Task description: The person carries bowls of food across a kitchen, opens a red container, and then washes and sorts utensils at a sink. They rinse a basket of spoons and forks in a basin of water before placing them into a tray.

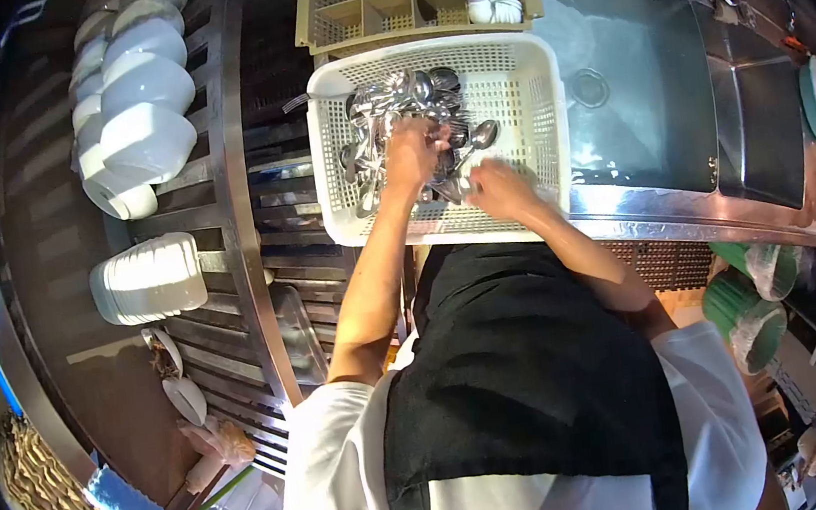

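A white plastic basket (pixel 539 119) with openwork sides holds a heap of metal cutlery (pixel 401 105), spoons and forks mixed, mostly in its left and middle part. My left hand (pixel 415 156) is down in the heap, its fingers curled around some cutlery; which pieces is hidden. To its right, low in the basket, my right hand (pixel 499 189) has its fingers bent together beside some handles. Whatever it grips, if anything, cannot be made out. Between and above the hands a spoon (pixel 485 134) lies with its bowl to the right.
Behind the basket stands a tan compartment rack (pixel 332 27) with ladle-like metal bowls and white spoons. A steel sink (pixel 630 79) lies right. White bowls (pixel 145 109) and a stack of white dishes (pixel 149 276) sit on the slatted rack at left. Green containers (pixel 747 317) are lower right.
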The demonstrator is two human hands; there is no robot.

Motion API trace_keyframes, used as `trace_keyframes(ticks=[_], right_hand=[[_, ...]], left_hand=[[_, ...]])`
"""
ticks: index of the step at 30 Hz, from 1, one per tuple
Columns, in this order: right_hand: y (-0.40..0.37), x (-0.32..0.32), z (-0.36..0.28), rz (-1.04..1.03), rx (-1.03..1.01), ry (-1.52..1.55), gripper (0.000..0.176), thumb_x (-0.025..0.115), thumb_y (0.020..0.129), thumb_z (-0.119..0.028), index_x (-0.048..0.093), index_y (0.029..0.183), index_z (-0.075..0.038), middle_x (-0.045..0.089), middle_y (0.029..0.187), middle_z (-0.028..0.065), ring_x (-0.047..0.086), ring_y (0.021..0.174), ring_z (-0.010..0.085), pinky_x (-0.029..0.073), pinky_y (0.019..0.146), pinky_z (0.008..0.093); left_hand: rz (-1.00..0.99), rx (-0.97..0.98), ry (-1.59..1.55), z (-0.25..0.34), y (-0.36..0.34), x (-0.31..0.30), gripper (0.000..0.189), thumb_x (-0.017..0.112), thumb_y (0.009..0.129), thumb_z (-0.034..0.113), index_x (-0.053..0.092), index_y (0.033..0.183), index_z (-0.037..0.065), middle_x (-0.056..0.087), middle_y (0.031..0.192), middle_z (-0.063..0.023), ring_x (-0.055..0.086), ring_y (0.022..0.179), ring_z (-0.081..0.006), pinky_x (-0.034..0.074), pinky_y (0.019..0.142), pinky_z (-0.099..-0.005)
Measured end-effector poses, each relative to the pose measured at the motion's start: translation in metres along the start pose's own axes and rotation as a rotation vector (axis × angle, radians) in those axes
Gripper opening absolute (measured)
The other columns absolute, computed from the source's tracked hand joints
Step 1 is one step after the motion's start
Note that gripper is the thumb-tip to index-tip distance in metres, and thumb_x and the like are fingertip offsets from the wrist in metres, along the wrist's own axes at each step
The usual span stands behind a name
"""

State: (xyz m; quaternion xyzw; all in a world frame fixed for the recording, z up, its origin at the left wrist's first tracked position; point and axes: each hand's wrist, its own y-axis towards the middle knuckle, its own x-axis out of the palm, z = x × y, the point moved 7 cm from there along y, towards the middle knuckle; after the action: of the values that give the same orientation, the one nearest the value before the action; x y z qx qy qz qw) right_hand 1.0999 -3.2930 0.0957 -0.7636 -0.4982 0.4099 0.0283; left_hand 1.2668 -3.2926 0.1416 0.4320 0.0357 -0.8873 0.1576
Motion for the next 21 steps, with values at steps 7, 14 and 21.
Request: trace_keyframes(ticks=[7, 14, 21], right_hand=[[-0.072, -0.122, -0.047, 0.181, -0.137, 1.143, 0.019, 0.068, 0.086, -0.010, 0.057, 0.101, -0.004, 0.065, 0.116, 0.0120, 0.064, 0.106, 0.0257, 0.054, 0.082, 0.0385], [0.109, -0.112, -0.021, 0.554, 0.189, 0.107, 0.038, 0.068, 0.087, -0.029, 0.064, 0.116, -0.005, 0.071, 0.100, 0.0206, 0.069, 0.094, 0.0380, 0.054, 0.079, 0.0483], [0.077, -0.074, -0.044, 0.337, 0.193, -0.001, 0.028, 0.063, 0.090, -0.027, 0.071, 0.098, -0.001, 0.071, 0.102, 0.0244, 0.067, 0.099, 0.0424, 0.053, 0.087, 0.0499]], left_hand=[[0.218, -0.053, -0.520, 0.002, -0.024, -0.080, 0.039, 0.044, 0.085, -0.018, 0.073, 0.102, 0.002, 0.064, 0.087, -0.0098, 0.067, 0.064, -0.0147, 0.054, 0.064, -0.0273], [0.204, -0.199, 0.074, -0.053, 0.044, -0.060, 0.018, 0.066, 0.077, 0.006, 0.075, 0.092, 0.002, 0.070, 0.084, -0.0240, 0.070, 0.080, -0.0394, 0.054, 0.076, -0.0464], [0.092, -0.298, 0.346, -0.067, 0.092, -0.013, 0.030, 0.077, 0.080, 0.022, 0.070, 0.104, 0.004, 0.068, 0.104, -0.0247, 0.067, 0.095, -0.0446, 0.055, 0.088, -0.0486]])
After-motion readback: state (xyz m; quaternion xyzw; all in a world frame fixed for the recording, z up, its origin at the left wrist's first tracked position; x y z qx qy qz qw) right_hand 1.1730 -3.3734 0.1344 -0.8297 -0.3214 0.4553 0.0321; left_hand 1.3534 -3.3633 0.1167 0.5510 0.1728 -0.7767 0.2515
